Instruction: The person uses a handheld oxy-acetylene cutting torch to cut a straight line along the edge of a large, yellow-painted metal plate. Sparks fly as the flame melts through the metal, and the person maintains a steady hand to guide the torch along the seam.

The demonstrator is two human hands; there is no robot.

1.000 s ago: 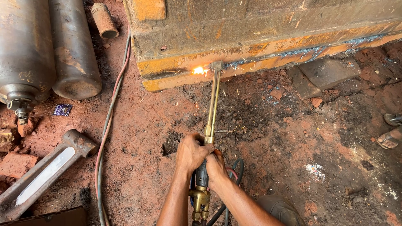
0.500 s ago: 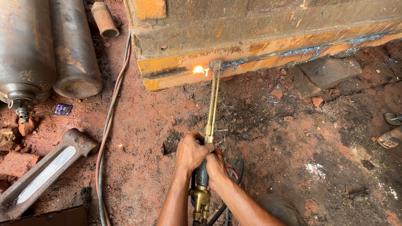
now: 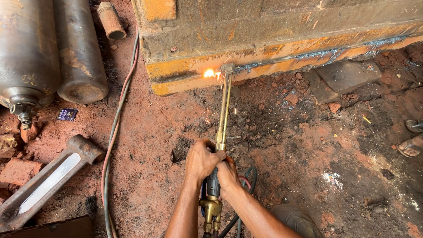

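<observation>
Red, gritty dirt ground [image 3: 150,132] filled the scene in flat daylight. Left of it lay two rusty gas cylinders [image 3: 53,48]; broken brick pieces [image 3: 335,107] were scattered to its right, near a flat stone slab [image 3: 343,75].

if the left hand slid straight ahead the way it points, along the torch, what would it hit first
Probably the orange-painted steel beam. The left hand points up along the brass cutting torch, whose tip flame sits at the beam's lower edge. Only red dirt ground lies beneath that line.
</observation>
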